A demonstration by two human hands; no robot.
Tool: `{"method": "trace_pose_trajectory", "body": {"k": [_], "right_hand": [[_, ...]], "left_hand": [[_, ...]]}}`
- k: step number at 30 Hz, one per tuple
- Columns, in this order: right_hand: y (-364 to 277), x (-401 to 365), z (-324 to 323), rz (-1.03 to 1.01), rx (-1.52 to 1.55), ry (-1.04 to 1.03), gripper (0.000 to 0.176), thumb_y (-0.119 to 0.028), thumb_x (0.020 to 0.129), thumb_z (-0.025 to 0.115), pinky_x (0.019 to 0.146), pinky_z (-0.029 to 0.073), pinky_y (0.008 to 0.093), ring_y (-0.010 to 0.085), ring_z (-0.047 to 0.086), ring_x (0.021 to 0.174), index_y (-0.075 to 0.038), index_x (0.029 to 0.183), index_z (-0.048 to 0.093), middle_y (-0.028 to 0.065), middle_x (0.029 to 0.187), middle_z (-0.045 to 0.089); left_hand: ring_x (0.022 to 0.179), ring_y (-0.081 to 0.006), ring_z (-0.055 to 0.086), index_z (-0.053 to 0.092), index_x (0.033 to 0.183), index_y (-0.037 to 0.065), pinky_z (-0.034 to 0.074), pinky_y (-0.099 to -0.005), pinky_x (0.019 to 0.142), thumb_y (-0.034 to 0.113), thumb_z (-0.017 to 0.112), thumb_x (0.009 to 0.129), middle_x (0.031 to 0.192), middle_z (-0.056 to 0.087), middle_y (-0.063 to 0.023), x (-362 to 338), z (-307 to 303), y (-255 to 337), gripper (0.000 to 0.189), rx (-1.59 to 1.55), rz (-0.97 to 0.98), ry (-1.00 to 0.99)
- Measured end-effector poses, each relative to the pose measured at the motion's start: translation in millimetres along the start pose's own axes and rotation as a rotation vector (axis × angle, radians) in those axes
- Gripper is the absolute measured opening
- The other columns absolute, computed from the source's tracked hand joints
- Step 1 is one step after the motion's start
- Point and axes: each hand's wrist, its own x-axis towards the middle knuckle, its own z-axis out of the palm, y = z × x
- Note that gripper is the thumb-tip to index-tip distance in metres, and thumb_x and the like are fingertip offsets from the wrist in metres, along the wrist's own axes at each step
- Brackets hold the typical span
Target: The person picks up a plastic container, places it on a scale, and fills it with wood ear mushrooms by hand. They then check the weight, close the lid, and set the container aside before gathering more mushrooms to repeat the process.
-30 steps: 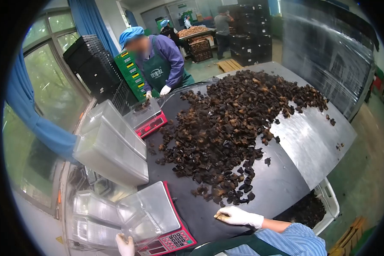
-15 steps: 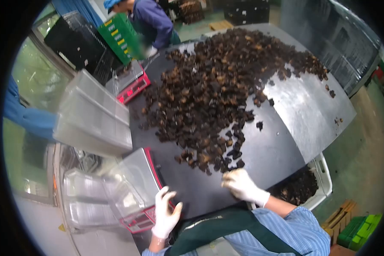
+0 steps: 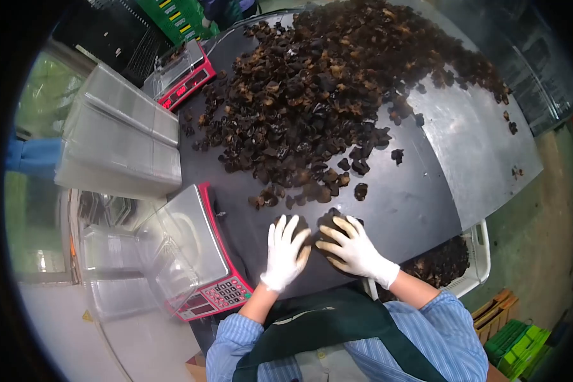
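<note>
There, near on the worktop (image 3: 407, 204), dark pieces (image 3: 329, 218) were half covered by the left hand (image 3: 284, 258) and right hand (image 3: 358, 253), fingers (image 3: 290, 229) spread and curled, any grip impossible to tell, the pieces judged light, pliant and tearable, best cupped gently from both sides.

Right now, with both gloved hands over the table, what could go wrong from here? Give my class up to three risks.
1. Dark pieces under the right hand might spill over the table edge, where the white basket sits.
2. The left hand has its forearm close to the keypad, so a key could get pressed.
3. The clear box seems to overhang the near scale and may slip off.
</note>
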Motion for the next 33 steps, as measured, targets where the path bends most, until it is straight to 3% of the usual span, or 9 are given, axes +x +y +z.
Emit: {"method": "trace_pose_trajectory", "body": {"k": [4,8,10,16,18,20,24,29,33], "right_hand": [[10.7,-25.3,-3.5,0.08,0.005,0.151,0.04,-0.021,0.063,0.076,0.104,0.028,0.052,0.0298,0.044,0.12,-0.02,0.102,0.064,0.006,0.123,0.054],[16.4,-18.1,-8.9,0.378,-0.011,0.227,0.073,-0.033,0.058,0.08,0.107,0.019,0.0593,0.0419,0.031,0.128,-0.015,0.123,0.053,0.018,0.134,0.04],[11.2,-2.2,-7.0,0.398,-0.013,0.215,0.079,-0.034,0.058,0.08,0.108,0.017,0.0598,0.0424,0.03,0.13,-0.014,0.128,0.049,0.0197,0.134,0.04],[-16.9,28.7,10.9,0.002,0.065,-0.007,0.062,-0.038,0.067,0.076,0.107,0.019,0.0609,0.0376,0.034,0.128,-0.017,0.121,0.056,0.0133,0.135,0.043],[-11.8,40.9,3.1,0.035,0.137,0.036,0.057,-0.036,0.069,0.074,0.107,0.02,0.0594,0.0366,0.035,0.127,-0.017,0.12,0.056,0.0123,0.135,0.043],[5.7,56.0,-7.6,0.099,0.136,0.15,0.055,-0.034,0.072,0.072,0.107,0.021,0.0573,0.0386,0.035,0.126,-0.015,0.12,0.055,0.0135,0.134,0.044],[44.2,65.8,0.3,0.353,-0.183,0.168,0.06,-0.038,0.078,0.067,0.108,0.02,0.0564,0.0442,0.03,0.129,-0.013,0.13,0.05,0.0198,0.139,0.039],[14.3,27.1,-16.4,0.062,0.042,-0.088,0.049,-0.044,0.082,0.062,0.107,0.023,0.0577,0.0403,0.034,0.128,-0.012,0.119,0.057,0.0158,0.134,0.044],[-8.2,10.0,-29.2,0.02,0.183,-0.05,0.038,-0.028,0.077,0.07,0.103,0.033,0.048,0.0335,0.044,0.119,-0.01,0.109,0.062,0.0115,0.124,0.053]], "left_hand": [[0.127,-0.0418,0.038,0.055,0.122,0.01,0.029,-0.0506,0.106,0.011,0.073,0.07,0.137,0.041,-0.02,-46.0,-3.0,7.4,0.055,-0.052,-0.098,0.05],[0.128,-0.0416,0.035,0.05,0.127,0.005,0.03,-0.0472,0.106,0.01,0.075,0.07,0.14,0.035,-0.024,-51.1,-0.1,10.1,0.063,-0.144,-0.217,0.203],[0.13,-0.042,0.033,0.05,0.127,0.005,0.029,-0.0479,0.107,0.011,0.075,0.07,0.141,0.033,-0.0242,-36.5,-0.6,11.7,0.062,-0.149,-0.256,0.276],[0.135,-0.0426,0.024,0.048,0.132,0.01,0.02,-0.0542,0.11,0.021,0.069,0.078,0.148,0.03,-0.0153,36.5,-7.0,-23.3,0.059,-0.013,-0.398,0.353],[0.135,-0.043,0.023,0.046,0.134,0.012,0.019,-0.0549,0.11,0.023,0.064,0.083,0.147,0.033,-0.0126,49.5,-0.4,-42.1,0.055,0.008,-0.484,0.274],[0.132,-0.0439,0.028,0.049,0.131,0.014,0.022,-0.0537,0.109,0.022,0.063,0.082,0.143,0.038,-0.013,47.2,1.2,-47.3,0.051,-0.084,-0.455,0.179],[0.117,-0.039,0.045,0.066,0.096,0.009,0.036,-0.047,0.102,0.015,0.067,0.078,0.122,0.056,-0.0123,21.4,-7.2,-26.0,0.019,-0.217,-0.261,0.14],[0.107,-0.033,0.053,0.066,0.081,0.009,0.039,-0.0433,0.097,0.008,0.071,0.073,0.101,0.065,-0.0073,4.4,-21.0,-5.6,0.009,-0.222,-0.181,0.244],[0.089,-0.0275,0.058,0.065,0.085,0.009,0.044,-0.0386,0.083,0.007,0.07,0.072,0.086,0.064,-0.0049,46.7,-20.4,-17.7,0.013,-0.26,-0.157,0.387]]}}
